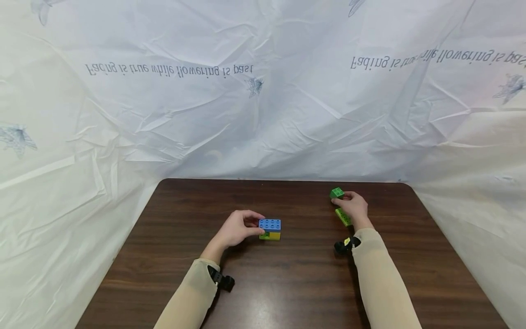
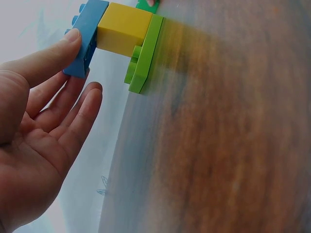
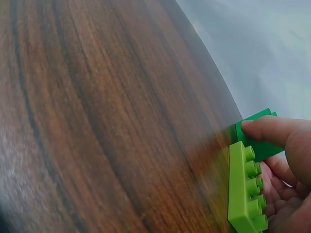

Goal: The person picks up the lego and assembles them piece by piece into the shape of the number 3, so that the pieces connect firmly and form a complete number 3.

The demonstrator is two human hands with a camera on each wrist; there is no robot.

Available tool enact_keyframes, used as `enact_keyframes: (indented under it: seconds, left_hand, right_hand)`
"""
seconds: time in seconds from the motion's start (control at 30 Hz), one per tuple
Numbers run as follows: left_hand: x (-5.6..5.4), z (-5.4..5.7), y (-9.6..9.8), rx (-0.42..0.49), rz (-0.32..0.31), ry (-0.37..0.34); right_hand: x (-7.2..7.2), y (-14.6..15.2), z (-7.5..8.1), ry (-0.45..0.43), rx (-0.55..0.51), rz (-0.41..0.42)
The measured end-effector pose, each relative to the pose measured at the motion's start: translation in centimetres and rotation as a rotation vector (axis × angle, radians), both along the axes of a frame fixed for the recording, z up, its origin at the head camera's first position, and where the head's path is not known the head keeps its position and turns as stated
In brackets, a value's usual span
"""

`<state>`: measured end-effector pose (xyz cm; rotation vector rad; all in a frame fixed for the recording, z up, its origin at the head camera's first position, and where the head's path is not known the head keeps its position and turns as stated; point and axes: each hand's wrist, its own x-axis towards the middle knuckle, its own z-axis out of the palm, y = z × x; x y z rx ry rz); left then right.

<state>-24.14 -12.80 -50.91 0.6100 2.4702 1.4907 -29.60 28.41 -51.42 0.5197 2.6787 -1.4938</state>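
My left hand pinches a blue brick by its left end, thumb on the near side. That brick tops a small stack: under it sits a yellow brick, and at the bottom a flat lime-green brick with studs bare at one end. Farther right and back, my right hand pinches a darker green brick between thumb and fingers. Just nearer than that brick lies a second lime-green brick, long and flat with studs up, beside the right hand's palm.
The dark wooden table has rounded far corners. Behind it hangs a wrinkled white sheet with printed text and flowers. Each wrist carries a small black camera, the left one and the right one.
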Motion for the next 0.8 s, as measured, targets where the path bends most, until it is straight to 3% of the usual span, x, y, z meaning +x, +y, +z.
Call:
enact_keyframes:
  seconds: [0.4,0.8]
  left_hand:
    - [0.22,0.11,0.02,-0.013,0.006,-0.007]
    - [0.13,0.11,-0.04,-0.012,-0.002,0.002]
  right_hand:
    - [-0.02,-0.22,0.16,-0.014,0.066,-0.013]
    - [0.13,0.14,-0.14,0.023,0.082,0.029]
